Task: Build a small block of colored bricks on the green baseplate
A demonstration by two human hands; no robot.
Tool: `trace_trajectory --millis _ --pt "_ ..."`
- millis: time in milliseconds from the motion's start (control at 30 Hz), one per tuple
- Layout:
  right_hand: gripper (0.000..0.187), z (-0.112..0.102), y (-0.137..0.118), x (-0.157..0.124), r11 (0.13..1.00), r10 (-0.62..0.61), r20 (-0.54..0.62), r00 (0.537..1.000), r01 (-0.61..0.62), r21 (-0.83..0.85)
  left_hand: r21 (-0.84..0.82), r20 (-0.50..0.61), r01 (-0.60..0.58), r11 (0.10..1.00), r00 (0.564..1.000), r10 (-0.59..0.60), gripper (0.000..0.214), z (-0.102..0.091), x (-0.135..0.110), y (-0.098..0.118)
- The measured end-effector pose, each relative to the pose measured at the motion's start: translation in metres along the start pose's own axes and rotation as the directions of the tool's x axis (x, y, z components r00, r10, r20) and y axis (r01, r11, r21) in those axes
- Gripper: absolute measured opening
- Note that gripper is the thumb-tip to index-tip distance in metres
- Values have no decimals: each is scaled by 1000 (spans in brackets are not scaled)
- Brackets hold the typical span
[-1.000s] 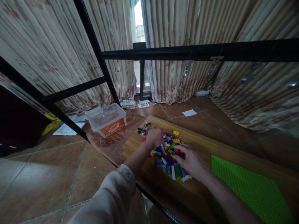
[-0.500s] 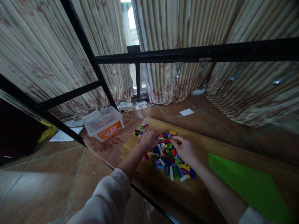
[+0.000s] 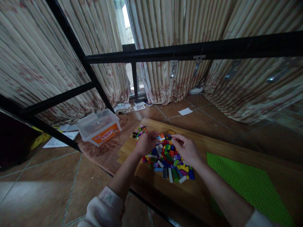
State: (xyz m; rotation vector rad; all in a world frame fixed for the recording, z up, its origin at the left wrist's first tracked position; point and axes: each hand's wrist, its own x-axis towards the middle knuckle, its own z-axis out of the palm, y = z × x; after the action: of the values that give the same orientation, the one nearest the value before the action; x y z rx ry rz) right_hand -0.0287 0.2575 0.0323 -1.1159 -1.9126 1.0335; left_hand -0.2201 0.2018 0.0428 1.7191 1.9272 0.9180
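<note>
A loose heap of coloured toy building bricks [image 3: 169, 160] lies on the wooden board. Over its far left part is my left hand [image 3: 147, 143], fingers curled inward and mostly hidden behind the back of the hand. Right by those fingertips shows an orange and white brick [image 3: 162, 136]; whether they hold it is unclear. My right hand [image 3: 187, 148] reaches over the far right part of the heap, thumb and forefinger bent close together. Anything between them is too small to make out. The two hands are a short gap apart. Small pieces [image 3: 139, 131] lie beyond my left hand.
A green studded baseplate [image 3: 246, 186] lies on the wooden board [image 3: 201, 138] at right. To the left, a clear plastic box [image 3: 99, 127] with an orange label stands on a brown mat [image 3: 111, 151]. Black metal bars [image 3: 146, 56] cross in front of the curtains.
The view has shifted slightly, moving the scene left. Both hands stay over the far side of the heap. The orange and white brick now shows more clearly by my left fingertips.
</note>
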Motion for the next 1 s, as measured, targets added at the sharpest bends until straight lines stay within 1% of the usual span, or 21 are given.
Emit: trace_trajectory --millis 67,100,133,200,267,333,400,467,533,567,667,733,767,800,867,933,1000 --pt "41 3 -10 -4 979 37 43 998 -45 198 -263 -26 -45 964 999 40 37 1 -12 8" --pt "45 4 -15 -6 957 57 74 996 -76 280 -329 -36 -61 942 998 52 39 1 -19 14" --pt "46 4 -20 -9 936 71 105 992 -102 336 -351 -45 -69 934 997 57 41 0 -26 20" --pt "45 4 -29 -16 913 83 144 986 -133 386 -324 -53 -90 942 996 77 43 -2 -39 35" --pt "41 5 -34 -24 901 80 138 987 -130 413 -276 -69 -90 957 995 74 41 -2 -49 47" --pt "40 7 -36 -32 876 99 102 990 -136 463 -249 -78 -90 964 994 73 38 0 -56 55" --pt "41 11 -34 -40 829 168 50 984 -169 534 -263 -72 -93 960 994 77 34 5 -60 59" --pt "44 14 -32 -45 763 268 11 963 -219 608 -303 -69 -75 950 996 57 33 12 -64 61" --pt "44 14 -31 -49 693 342 9 940 -259 672 -368 -62 -36 929 998 14 35 19 -67 61" --pt "42 13 -31 -50 661 360 20 933 -270 700 -414 -69 -14 910 997 -16 36 22 -69 60" --pt "36 3 -35 -55 556 384 64 921 -286 780 -603 -100 53 796 985 -141 35 31 -75 58" --pt "35 -2 -37 -60 481 393 117 912 -312 819 -707 -105 87 701 969 -225 33 37 -80 58" --pt "36 -4 -38 -63 462 387 153 909 -335 821 -746 -97 97 659 963 -250 33 41 -82 59" --pt "37 -4 -39 -67 467 375 183 909 -356 810 -778 -85 102 619 961 -265 33 44 -85 60" --pt "37 -1 -39 -73 532 356 194 914 -370 762 -840 -58 110 532 956 -289 32 51 -91 65" --pt "36 4 -38 -80 603 365 139 921 -347 718 -891 -21 125 437 949 -314 32 55 -96 71" --pt "34 10 -38 -86 623 374 74 925 -309 719 -923 13 147 354 935 -355 31 57 -102 76"
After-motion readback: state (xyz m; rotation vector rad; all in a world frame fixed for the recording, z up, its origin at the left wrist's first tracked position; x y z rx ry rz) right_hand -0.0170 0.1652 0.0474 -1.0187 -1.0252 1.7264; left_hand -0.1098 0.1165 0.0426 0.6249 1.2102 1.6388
